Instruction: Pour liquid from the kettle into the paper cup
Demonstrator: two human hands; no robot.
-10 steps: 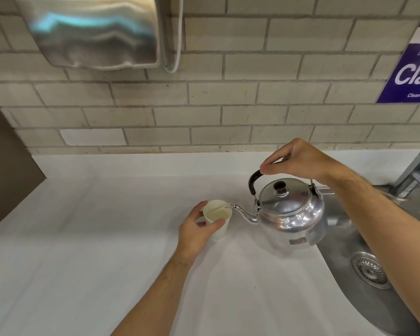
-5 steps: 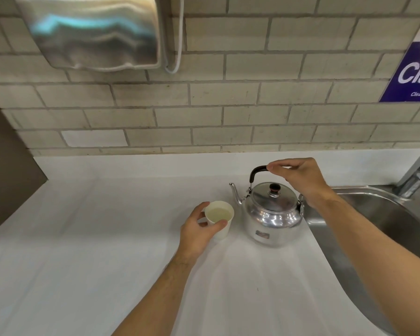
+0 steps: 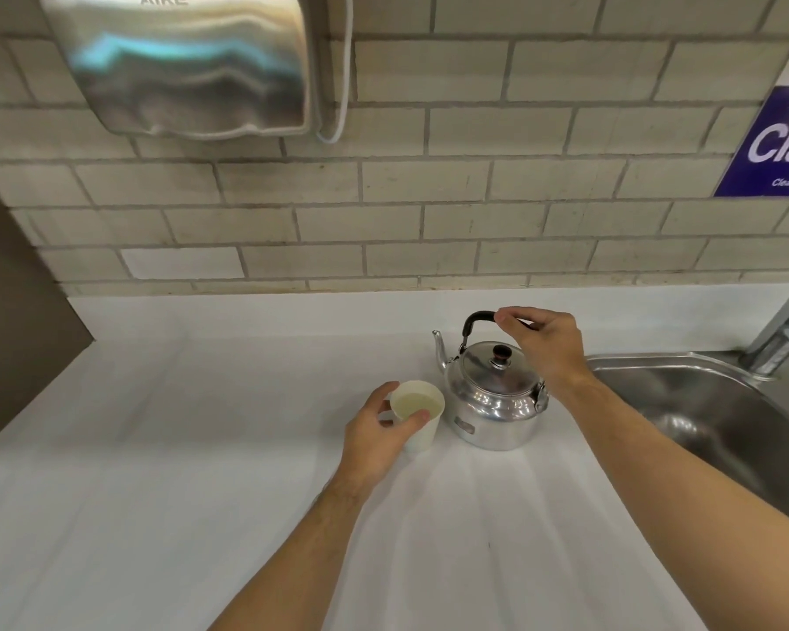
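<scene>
Kettle (image 3: pixel 493 398) upright on table (image 3: pixel 201 448), spout away from cup (image 3: pixel 417 414) just left of it; cup holds pale liquid, left hand (image 3: pixel 379 437) wrapped around it, likely steadying; right hand (image 3: pixel 543 341) loosely curled at kettle's handle (image 3: pixel 474 322), grip uncertain.

A white countertop (image 3: pixel 192 448) runs along the tiled wall, its surface smooth and faintly streaked. 2 things stand directly on it: a paper cup (image 3: pixel 419 414) holding pale liquid, and just beside it a shiny metal kettle (image 3: pixel 495 398), upright, spout toward the wall.
</scene>
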